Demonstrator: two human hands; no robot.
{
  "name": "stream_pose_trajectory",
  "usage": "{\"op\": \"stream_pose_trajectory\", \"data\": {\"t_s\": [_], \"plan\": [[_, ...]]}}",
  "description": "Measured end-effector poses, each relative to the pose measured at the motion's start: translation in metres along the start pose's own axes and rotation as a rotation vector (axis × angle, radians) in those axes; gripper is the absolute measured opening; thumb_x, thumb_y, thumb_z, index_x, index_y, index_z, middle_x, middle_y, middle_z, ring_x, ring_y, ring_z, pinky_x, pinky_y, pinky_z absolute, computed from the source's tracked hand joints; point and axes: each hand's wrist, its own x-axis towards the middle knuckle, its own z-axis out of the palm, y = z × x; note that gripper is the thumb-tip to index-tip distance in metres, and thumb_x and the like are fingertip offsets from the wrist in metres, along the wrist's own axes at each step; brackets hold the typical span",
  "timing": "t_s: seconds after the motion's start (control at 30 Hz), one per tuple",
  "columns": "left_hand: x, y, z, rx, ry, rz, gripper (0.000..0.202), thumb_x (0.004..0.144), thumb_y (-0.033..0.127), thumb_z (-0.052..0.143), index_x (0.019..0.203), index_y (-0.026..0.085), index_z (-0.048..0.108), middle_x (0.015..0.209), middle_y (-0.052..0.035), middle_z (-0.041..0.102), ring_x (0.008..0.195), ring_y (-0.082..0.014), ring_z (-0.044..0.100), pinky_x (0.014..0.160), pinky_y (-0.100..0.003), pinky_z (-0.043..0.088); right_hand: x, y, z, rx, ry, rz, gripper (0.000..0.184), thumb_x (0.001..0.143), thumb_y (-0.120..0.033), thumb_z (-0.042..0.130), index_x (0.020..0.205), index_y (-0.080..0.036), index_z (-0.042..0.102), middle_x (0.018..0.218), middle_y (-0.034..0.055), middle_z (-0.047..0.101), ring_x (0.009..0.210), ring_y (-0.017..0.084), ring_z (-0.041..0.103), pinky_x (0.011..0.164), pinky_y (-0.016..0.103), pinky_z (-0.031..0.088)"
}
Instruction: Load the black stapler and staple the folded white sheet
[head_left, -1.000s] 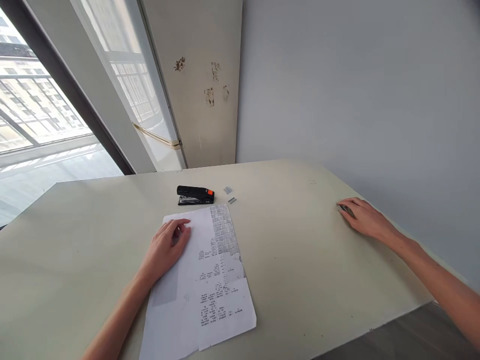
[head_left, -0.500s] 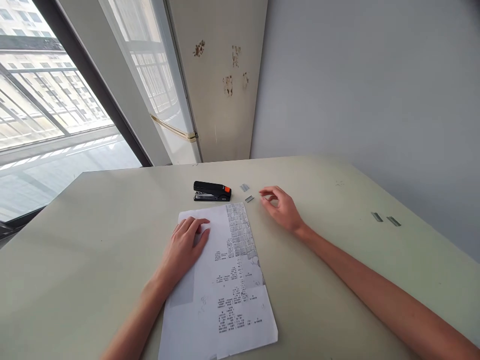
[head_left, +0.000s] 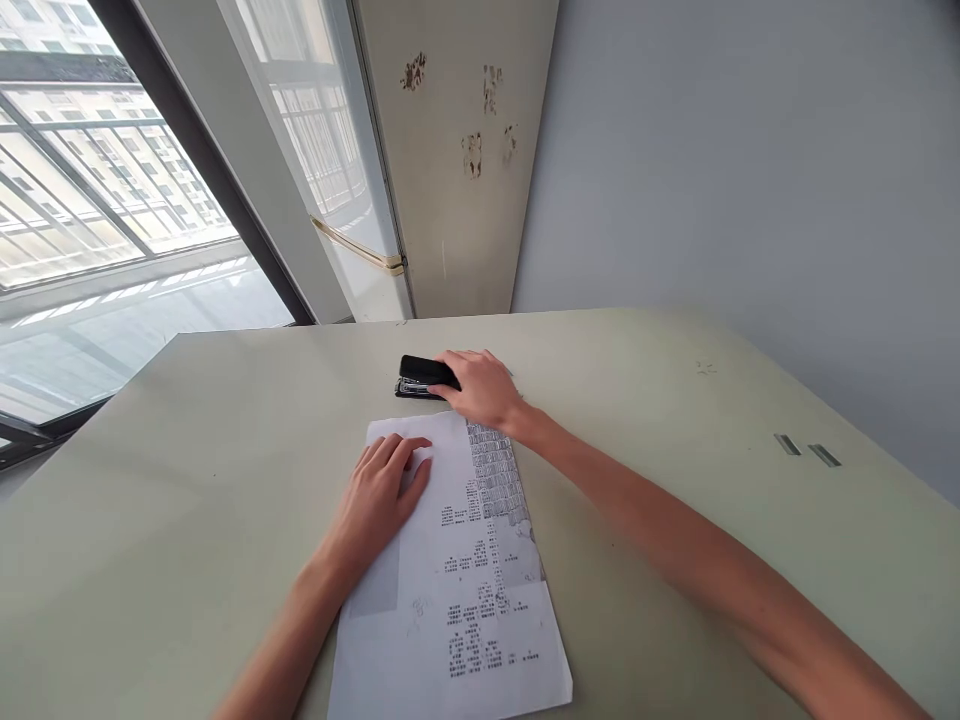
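Black oblong stapler: our right hand clamps it; our left hand, thumb and fingers apart, rests on printed white paper.

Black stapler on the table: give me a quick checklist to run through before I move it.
1. Right hand at the black stapler: ok, thumb and fingers about its right end.
2. Firm grip: cannot tell.
3. Left hand on the printed paper: ok, resting there.
4. Staples loaded: cannot tell, the inside is hidden.
5. Two staple strips away from both hands: ok.
6. Whole paper in view: not ok, its near edge is partly cut off.
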Motion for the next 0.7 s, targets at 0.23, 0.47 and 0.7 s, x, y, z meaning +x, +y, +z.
{"op": "stream_pose_trajectory", "data": {"t_s": [0.23, 0.47, 0.7], "plan": [[0.001, 0.002, -0.002, 0.019, -0.015, 0.009, 0.033, 0.106, 0.048, 0.047, 0.124, 0.027, 0.064, 0.1, -0.0039, 0.062, 0.097, -0.0248, 0.06, 0.095, -0.044, 0.049, -0.103, 0.002, -0.083, 0.181, 0.008, 0.081, 0.019, 0.096, -0.037, 0.072, 0.113, -0.028, 0.068, 0.104, -0.0005, 0.078, 0.09, 0.022, 0.068, 0.09, 0.039, 0.051], [-0.002, 0.009, -0.005, 0.066, -0.016, -0.006, 0.053, 0.094, 0.066, 0.062, 0.132, 0.029, 0.064, 0.135, -0.0089, 0.06, 0.13, -0.033, 0.051, 0.114, -0.057, 0.042, -0.193, 0.029, -0.106, 0.192, -0.034, 0.285, 0.026, 0.096, -0.05, 0.066, 0.116, -0.033, 0.07, 0.106, 0.0038, 0.077, 0.096, 0.028, 0.068, 0.082, 0.044, 0.056], [0.0, 0.003, 0.002, 0.142, -0.102, 0.005, 0.073, 0.095, 0.068, 0.059, 0.154, 0.027, 0.05, 0.169, -0.01, 0.037, 0.158, -0.0381, 0.027, 0.125, -0.064, 0.026, -0.223, 0.049, -0.11, 0.278, -0.059, 0.296, 0.03, 0.095, -0.052, 0.068, 0.12, -0.036, 0.072, 0.115, 0.0043, 0.075, 0.103, 0.03, 0.069, 0.081, 0.045, 0.058]]}}
